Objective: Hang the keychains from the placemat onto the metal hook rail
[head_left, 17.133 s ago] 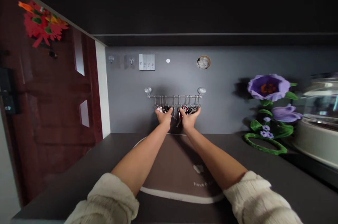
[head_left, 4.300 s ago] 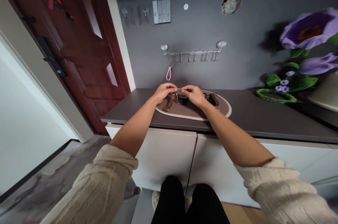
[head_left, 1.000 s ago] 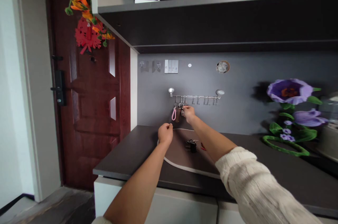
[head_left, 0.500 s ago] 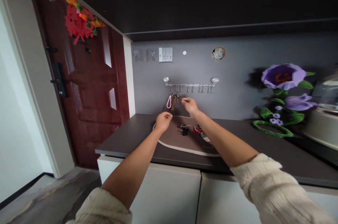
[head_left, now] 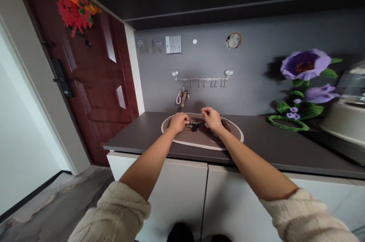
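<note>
My left hand (head_left: pixel 178 122) rests on the oval brown mat (head_left: pixel 228 144), its fingers curled, with the tips on a dark bunch of keys (head_left: pixel 194 124). My right hand (head_left: pixel 212 118) hovers just right of that bunch with fingers pinched together; what they hold, if anything, I cannot make out. More keys with red parts (head_left: pixel 225 125) lie partly hidden behind my right wrist. On the wall above, a metal hook rail (head_left: pixel 201 79) carries a pink-looped key (head_left: pixel 178 98) and a brown-tagged key (head_left: pixel 184 98) at its left end.
A dark countertop (head_left: pixel 137 139) tops white cabinets (head_left: pixel 182 181). A red-brown door (head_left: pixel 94 82) stands at the left. A purple fabric flower (head_left: pixel 303 63) and a pale appliance (head_left: pixel 342 120) sit at the right. Light switches (head_left: pixel 173 44) are on the grey wall.
My right hand left the brown-tagged key on the rail and came down to the mat. My left hand slid right onto the dark key bunch. My view tilted downward.
</note>
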`<state>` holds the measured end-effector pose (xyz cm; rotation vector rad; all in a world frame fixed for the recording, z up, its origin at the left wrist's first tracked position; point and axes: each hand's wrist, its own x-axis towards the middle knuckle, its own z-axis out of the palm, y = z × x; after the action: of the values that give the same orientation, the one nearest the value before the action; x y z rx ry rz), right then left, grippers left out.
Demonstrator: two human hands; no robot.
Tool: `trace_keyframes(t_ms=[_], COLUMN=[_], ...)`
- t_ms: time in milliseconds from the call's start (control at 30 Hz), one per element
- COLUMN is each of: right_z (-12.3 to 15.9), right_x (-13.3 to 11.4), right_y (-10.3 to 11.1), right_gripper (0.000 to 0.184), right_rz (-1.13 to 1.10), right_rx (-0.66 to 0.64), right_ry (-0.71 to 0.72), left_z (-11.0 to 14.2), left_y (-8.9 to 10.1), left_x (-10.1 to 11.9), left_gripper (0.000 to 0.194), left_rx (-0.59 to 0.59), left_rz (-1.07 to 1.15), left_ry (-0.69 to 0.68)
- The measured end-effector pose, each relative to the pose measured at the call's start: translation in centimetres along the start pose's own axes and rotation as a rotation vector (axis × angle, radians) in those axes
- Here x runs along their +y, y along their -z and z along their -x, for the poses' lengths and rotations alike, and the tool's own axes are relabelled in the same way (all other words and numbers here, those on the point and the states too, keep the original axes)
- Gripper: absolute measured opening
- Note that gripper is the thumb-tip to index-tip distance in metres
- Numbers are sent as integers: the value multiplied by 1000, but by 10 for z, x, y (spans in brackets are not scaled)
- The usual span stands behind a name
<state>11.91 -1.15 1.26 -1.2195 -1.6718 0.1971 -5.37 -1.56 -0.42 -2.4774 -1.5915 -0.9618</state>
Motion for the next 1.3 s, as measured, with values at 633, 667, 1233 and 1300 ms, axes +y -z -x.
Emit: trace_keyframes(t_ms=[633,667,1233,1300], right_z=[1,1,2,1], right_x=[-2,-2,-7,-8], right_y=[-4,-4,-3,-2], right_gripper=[20,20,19,19], right_rz=[166,166,170,148], right_rx=[-48,-48,-57,-48], right_ry=[129,126,138,142], left_z=[-6,-7,-11,-13], left_y=[-5,-6,-9,-9], left_x=[-10,-10,-4,-5], left_gripper=[11,11,13,14], left_rx=[21,30,109,116], left_rz=[-21,12,807,887], left_ry=[-63,-59,238,290])
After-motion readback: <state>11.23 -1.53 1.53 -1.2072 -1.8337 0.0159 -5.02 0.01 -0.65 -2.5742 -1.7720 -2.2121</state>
